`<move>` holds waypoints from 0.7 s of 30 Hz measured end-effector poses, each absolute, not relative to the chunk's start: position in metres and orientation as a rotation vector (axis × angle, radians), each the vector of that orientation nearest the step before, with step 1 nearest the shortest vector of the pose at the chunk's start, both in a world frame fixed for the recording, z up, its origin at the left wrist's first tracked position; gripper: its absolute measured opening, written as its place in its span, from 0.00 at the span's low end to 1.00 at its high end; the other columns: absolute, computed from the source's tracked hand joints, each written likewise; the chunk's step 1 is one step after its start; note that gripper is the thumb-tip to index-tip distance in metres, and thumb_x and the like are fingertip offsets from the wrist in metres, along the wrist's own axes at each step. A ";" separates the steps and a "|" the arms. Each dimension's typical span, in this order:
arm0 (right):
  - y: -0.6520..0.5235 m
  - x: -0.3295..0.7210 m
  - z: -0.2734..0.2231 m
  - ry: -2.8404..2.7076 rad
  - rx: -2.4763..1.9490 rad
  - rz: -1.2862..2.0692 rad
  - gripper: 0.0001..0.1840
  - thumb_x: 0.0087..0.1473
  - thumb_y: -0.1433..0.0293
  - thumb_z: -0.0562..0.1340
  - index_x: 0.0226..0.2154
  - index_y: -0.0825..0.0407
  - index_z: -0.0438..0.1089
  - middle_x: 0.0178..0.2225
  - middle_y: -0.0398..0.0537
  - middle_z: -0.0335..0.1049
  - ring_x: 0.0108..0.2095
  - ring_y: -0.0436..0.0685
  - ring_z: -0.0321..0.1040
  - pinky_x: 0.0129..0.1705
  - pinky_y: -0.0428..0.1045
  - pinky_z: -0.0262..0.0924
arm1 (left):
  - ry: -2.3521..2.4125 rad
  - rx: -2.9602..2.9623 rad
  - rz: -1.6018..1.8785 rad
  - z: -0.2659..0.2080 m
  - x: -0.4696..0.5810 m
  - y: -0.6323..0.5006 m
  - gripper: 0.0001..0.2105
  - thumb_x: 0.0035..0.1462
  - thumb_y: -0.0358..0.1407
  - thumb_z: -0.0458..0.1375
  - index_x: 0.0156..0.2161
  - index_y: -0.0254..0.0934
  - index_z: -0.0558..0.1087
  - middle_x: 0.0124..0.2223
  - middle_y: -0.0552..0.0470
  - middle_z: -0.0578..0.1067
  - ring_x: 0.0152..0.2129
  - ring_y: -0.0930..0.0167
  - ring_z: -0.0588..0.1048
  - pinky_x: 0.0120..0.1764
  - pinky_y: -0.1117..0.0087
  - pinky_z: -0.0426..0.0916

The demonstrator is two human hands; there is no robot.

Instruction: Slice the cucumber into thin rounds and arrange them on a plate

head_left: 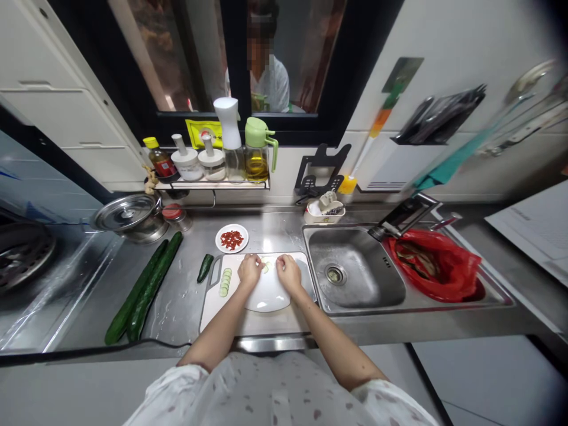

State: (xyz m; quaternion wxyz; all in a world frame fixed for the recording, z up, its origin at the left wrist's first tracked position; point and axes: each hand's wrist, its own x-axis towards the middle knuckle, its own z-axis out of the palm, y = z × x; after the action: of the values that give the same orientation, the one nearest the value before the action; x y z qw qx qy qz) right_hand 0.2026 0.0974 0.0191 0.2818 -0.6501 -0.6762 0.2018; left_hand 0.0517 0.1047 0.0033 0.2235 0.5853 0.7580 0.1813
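Note:
Over a white plate [267,297] on the cutting board [213,315], my two hands face each other. My left hand [251,271] is closed, its fingertips pinched at a pale green cucumber slice [265,268] near the plate's far side. My right hand [289,273] is closed too, fingers curled at the right of that slice; whatever they hold is too small to make out. Left of the plate lies a row of overlapping cucumber slices [225,283]. A cut cucumber end [205,268] rests beside the board's handle.
Two whole cucumbers [153,290] lie at the left, before a lidded steel pot [133,218]. A small plate of chopped red pieces [232,239] stands behind the board. To the right are the sink [361,284] and a red plastic bag [452,269]. Bottles line the shelf [213,185].

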 end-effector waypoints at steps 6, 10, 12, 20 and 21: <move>0.086 0.207 0.026 -1.705 -1.651 0.577 0.11 0.53 0.67 0.51 0.32 0.51 0.68 0.31 0.45 0.68 0.32 0.52 0.63 0.36 0.46 0.54 | 2.074 1.511 0.700 0.011 0.049 0.103 0.06 0.53 0.40 0.58 0.33 0.40 0.72 0.36 0.52 0.73 0.32 0.71 0.70 0.34 0.73 0.58; 0.073 0.216 0.036 -1.548 -1.572 0.582 0.15 0.54 0.63 0.52 0.38 0.52 0.68 0.30 0.46 0.67 0.30 0.52 0.62 0.34 0.47 0.56 | 2.079 1.332 1.054 0.021 0.036 0.091 0.10 0.56 0.41 0.53 0.37 0.40 0.72 0.33 0.53 0.73 0.30 0.72 0.70 0.35 0.73 0.61; 0.065 0.222 0.042 -1.463 -1.552 0.591 0.17 0.53 0.61 0.53 0.40 0.53 0.68 0.29 0.45 0.67 0.27 0.51 0.60 0.32 0.46 0.56 | 2.057 1.248 1.171 0.025 0.026 0.080 0.12 0.56 0.43 0.52 0.38 0.38 0.72 0.33 0.52 0.73 0.29 0.72 0.70 0.34 0.74 0.62; 0.033 0.247 0.056 -1.310 -1.550 0.644 0.19 0.52 0.59 0.55 0.40 0.55 0.68 0.24 0.40 0.60 0.23 0.48 0.54 0.27 0.44 0.53 | 2.110 1.194 1.077 0.014 -0.042 0.020 0.16 0.53 0.46 0.52 0.39 0.36 0.72 0.31 0.52 0.73 0.26 0.72 0.70 0.32 0.73 0.64; 0.030 0.250 0.056 -1.297 -1.547 0.649 0.19 0.51 0.59 0.55 0.39 0.55 0.68 0.24 0.40 0.59 0.22 0.48 0.54 0.26 0.44 0.53 | 2.142 1.190 1.051 0.011 -0.052 0.013 0.16 0.53 0.46 0.52 0.40 0.37 0.72 0.30 0.52 0.73 0.25 0.72 0.70 0.31 0.73 0.64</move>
State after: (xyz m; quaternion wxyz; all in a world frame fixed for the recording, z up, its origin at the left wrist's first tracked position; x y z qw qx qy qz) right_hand 0.2498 0.0301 0.0562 0.4887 -0.6365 -0.5336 0.2672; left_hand -0.0515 0.0130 0.0112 0.2356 0.4337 0.7808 0.3830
